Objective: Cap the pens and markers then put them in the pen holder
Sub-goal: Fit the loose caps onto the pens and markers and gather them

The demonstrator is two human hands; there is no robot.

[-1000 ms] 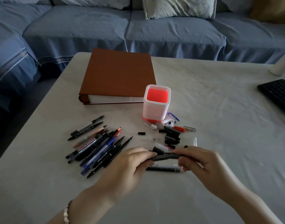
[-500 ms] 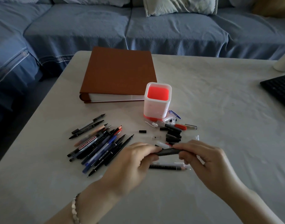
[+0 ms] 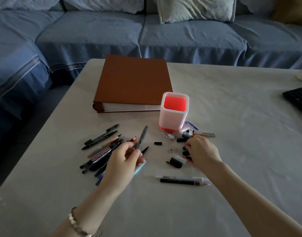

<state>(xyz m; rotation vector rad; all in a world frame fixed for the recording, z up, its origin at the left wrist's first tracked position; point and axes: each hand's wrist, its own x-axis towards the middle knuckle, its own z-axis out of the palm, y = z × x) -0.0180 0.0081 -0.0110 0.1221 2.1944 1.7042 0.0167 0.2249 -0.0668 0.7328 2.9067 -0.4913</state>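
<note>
Hands have parted. Left hand (image 3: 128, 156): grip pinching grey pen (image 3: 142, 136), tilted up, front-left of pen holder (image 3: 172, 120), not yet inside. Right hand (image 3: 202, 149) has dropped onto loose caps (image 3: 181, 139) just before holder; its grip cannot be told. Probably fetching another cap.

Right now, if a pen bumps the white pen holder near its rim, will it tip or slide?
It may tip: the pen holder stands taller than it is wide and looks empty, so probably light. Pushed low, it would more likely slide on the smooth table. Its walls look stiff plastic.
</note>
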